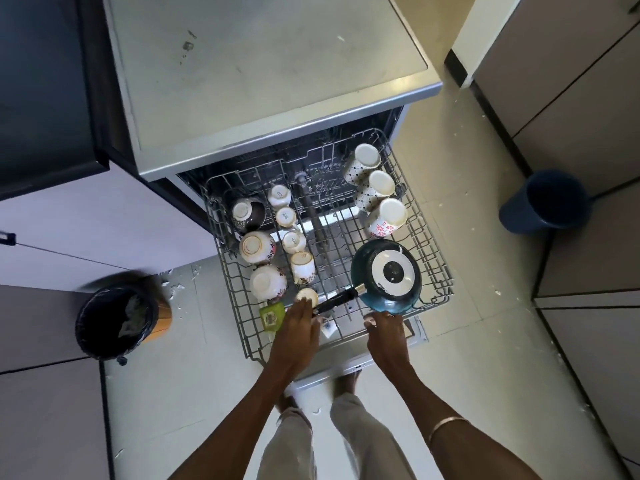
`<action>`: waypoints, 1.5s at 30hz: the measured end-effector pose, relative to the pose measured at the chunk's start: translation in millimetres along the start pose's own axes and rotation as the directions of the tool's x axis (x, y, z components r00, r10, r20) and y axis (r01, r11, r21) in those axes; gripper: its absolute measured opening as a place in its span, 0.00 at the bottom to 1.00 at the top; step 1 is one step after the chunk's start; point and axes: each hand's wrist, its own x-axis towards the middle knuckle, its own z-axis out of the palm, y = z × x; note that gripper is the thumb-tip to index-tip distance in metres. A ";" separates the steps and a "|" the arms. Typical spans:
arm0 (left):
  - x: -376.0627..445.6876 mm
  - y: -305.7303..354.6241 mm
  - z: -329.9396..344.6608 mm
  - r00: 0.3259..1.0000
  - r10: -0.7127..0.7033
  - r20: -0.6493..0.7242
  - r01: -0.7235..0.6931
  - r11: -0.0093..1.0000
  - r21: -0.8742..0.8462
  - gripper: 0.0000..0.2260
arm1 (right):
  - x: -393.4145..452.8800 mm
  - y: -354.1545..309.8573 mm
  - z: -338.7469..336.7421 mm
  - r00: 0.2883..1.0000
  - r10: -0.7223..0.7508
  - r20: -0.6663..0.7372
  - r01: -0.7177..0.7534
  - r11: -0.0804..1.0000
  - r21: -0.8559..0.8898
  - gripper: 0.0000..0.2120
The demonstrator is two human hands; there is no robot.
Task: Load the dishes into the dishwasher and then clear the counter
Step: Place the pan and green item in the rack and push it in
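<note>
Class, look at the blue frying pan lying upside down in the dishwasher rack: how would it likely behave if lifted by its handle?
The frying pan looks rigid, so it should lift without flexing. Its bowl sits far from the black handle, so it would probably feel end-heavy and dip. Resting tilted on the rack wires, it may slide or rock if nudged.

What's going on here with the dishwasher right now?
A person stands over the pulled-out dishwasher rack, loading it. The left hand is at the black handle of an upturned teal frying pan lying at the rack's front right; whether its grip is closed on the handle cannot be told. The right hand rests at the rack's front edge. Cups, mugs and bowls already sit upside down in rows. The dishwasher top is bare.
</note>
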 end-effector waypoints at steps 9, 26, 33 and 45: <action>-37.8 -13.0 42.4 0.946 -0.056 0.319 0.006 0.988 0.155 0.19 | 16.9 59.1 -16.5 0.916 -0.274 0.291 0.342 0.914 -0.216 0.18; -29.7 16.1 55.4 0.971 -0.171 0.167 0.143 0.975 0.167 0.30 | 45.0 64.4 -39.1 0.791 -0.412 0.453 0.554 0.796 -0.243 0.27; -32.0 19.3 55.4 0.993 -0.114 0.039 0.104 0.973 0.206 0.32 | 31.6 63.3 -42.0 0.752 -0.586 0.304 0.644 0.751 -0.145 0.32; -54.8 -0.2 97.8 0.990 0.043 -0.132 -0.015 0.980 0.200 0.18 | -19.3 108.7 74.9 0.712 -0.427 0.558 0.563 0.822 -0.089 0.24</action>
